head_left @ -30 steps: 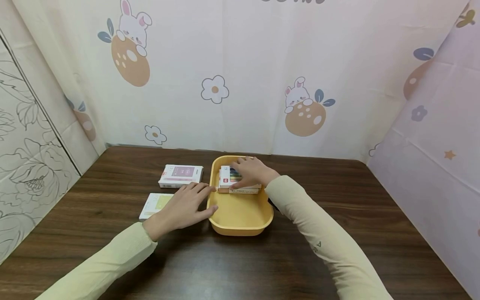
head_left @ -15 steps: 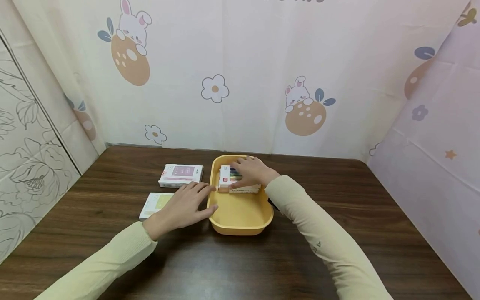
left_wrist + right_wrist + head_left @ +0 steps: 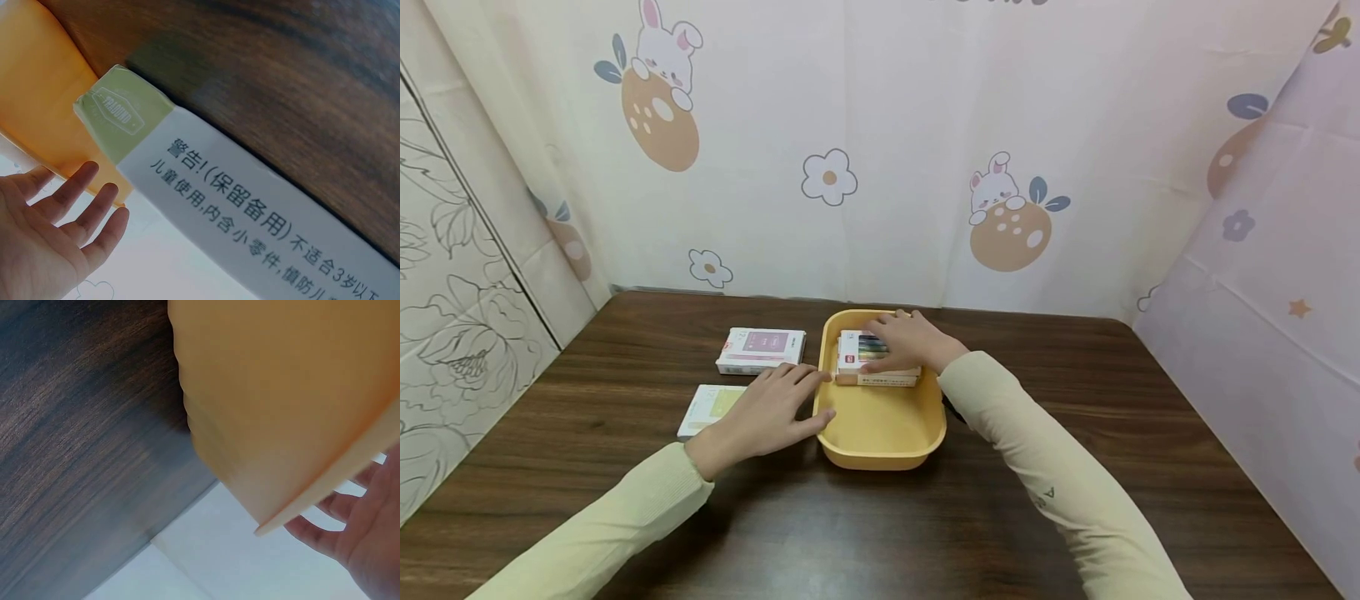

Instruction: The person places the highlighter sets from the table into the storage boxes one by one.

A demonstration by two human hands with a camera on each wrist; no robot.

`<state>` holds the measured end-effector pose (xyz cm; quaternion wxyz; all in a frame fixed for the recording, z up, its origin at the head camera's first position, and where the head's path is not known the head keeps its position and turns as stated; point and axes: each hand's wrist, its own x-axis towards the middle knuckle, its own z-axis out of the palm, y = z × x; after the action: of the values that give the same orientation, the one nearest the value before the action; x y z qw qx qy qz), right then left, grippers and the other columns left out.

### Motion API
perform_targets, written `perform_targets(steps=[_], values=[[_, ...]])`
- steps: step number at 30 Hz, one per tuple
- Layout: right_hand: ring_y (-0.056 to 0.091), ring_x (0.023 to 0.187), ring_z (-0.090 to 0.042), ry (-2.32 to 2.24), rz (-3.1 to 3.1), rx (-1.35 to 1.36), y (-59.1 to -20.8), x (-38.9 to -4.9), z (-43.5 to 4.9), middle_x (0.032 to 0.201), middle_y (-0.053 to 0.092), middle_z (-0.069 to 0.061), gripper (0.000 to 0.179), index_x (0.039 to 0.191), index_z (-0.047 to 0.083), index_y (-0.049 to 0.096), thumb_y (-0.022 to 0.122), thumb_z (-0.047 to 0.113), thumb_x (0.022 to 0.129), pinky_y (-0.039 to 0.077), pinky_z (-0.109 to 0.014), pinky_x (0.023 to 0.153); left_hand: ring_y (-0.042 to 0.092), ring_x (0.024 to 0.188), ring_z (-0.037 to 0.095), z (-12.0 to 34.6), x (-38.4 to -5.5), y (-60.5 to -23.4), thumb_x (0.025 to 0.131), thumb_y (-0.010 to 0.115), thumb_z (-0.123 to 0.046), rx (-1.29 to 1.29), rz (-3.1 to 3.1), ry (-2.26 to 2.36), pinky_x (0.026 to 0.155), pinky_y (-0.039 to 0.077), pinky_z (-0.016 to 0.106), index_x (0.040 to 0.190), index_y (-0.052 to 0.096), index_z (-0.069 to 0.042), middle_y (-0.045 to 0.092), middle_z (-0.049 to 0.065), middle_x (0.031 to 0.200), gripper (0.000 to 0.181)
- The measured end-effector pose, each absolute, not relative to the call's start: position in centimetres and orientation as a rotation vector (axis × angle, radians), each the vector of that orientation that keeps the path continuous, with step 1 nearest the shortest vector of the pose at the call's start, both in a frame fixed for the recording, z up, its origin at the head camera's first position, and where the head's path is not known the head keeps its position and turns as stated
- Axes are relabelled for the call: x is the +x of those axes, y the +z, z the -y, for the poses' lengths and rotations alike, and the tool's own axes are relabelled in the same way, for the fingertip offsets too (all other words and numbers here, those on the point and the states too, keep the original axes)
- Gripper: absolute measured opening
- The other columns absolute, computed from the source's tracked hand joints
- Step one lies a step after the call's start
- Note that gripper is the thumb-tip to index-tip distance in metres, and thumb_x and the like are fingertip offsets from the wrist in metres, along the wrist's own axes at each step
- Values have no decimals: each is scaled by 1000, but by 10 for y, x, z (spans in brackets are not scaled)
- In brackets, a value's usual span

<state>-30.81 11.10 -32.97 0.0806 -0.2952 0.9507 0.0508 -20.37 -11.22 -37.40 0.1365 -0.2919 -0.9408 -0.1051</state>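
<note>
A yellow tray (image 3: 880,429) stands on the table, with a white box (image 3: 850,352) in its far half. Coloured pens are pictured on its top, and it lies on another box (image 3: 889,381). My right hand (image 3: 913,343) is over this stack, fingers spread toward the tray's far rim and thumb low near the box's front edge; contact is unclear. At the tray's left side, my left hand (image 3: 767,417) lies with extended fingers by the rim and holds nothing. Under its wrist is a white and yellow-green box (image 3: 706,410), whose printed side shows large in the left wrist view.
A white and pink-purple box (image 3: 762,350) lies left of the tray, beyond my left hand. The dark wooden table (image 3: 1075,400) reaches back to a patterned curtain (image 3: 910,167), with more curtain along both sides.
My right hand has shifted slightly right and up off the white box, showing more of its top. The left hand, tray and boxes stay in place.
</note>
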Motion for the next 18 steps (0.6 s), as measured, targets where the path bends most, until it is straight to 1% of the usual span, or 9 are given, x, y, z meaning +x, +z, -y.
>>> perform_targets(steps=[3,9,18], values=[[34,131,-35,139,-2861,-892,-327,-307,-114,143,38,-10,79,140,18,36,54,64,78,22,-55,107,52,108,22,112,-204,-374,86,49,-53,-845,2725,-304,92,41,42,120,55,-18,57,2,118,50],[31,132,-37,120,-2904,-881,-322,-305,-123,144,36,-12,78,141,19,34,53,63,80,23,-55,106,52,108,22,112,-204,-373,86,49,-54,-845,2730,-306,92,41,42,121,55,-18,57,2,119,50],[37,128,-35,35,-2971,-875,-314,-296,-141,141,40,-9,74,140,19,36,51,62,81,26,-57,104,52,109,23,112,-203,-373,86,48,-54,-844,2735,-312,91,41,42,121,55,-18,57,2,119,51]])
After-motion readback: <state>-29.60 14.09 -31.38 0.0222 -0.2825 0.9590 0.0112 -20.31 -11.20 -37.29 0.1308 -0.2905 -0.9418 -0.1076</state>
